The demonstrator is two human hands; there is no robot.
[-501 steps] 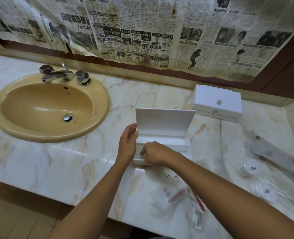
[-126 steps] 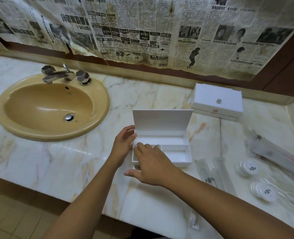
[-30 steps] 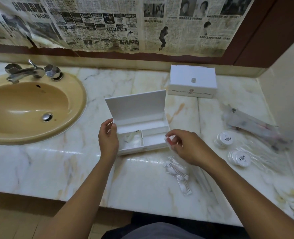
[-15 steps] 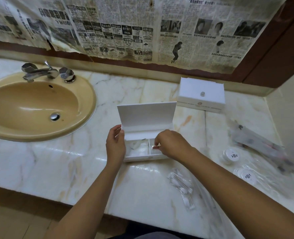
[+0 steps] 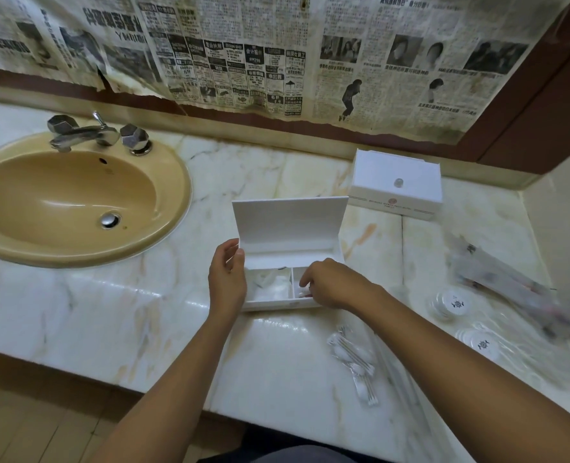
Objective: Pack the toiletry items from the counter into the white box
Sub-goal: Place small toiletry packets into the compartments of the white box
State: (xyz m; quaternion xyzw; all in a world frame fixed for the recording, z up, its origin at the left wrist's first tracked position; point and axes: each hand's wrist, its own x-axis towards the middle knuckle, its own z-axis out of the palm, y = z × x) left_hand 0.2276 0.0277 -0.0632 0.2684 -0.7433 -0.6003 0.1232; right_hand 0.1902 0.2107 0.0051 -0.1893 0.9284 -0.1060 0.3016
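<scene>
Bare forearms with no sleeves, left hand [image 5: 226, 279], right hand [image 5: 330, 284], no rings

Tan sink [image 5: 163, 195] with chrome faucet [image 5: 86, 132] at left, yellowed newspaper [image 5: 276, 55] across the wall behind.
</scene>
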